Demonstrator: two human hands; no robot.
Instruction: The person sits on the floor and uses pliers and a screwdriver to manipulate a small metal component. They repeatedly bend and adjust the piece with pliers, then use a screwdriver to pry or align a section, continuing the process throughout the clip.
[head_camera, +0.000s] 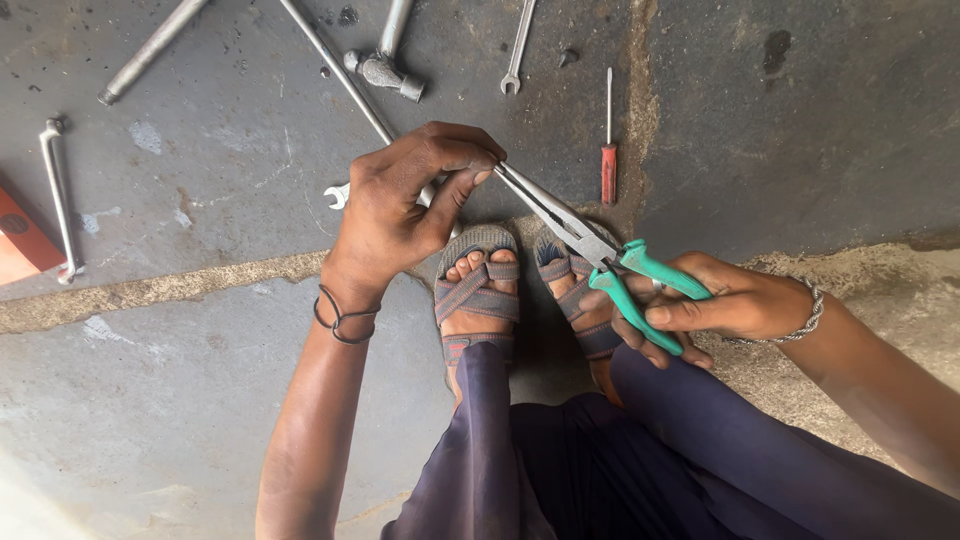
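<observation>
Grey concrete floor (780, 130) is strewn with a hammer (385, 68), spanner (518, 48) and screwdriver (608, 150). Long-nose pliers (585, 240) are held above sandalled feet (480, 290): green handles are gripped by the right hand (715, 305), and the tip is pinched in the closed left hand (405, 205).

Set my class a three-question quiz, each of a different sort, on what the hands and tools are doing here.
1. True or false: the right hand holds the green-handled pliers.
2. Which lies nearest the pliers' tip? A) red-handled screwdriver B) hammer C) orange object
3. Fill in: the left hand pinches at the pliers' ____.

Key: 1 true; 2 A; 3 tip.
</observation>
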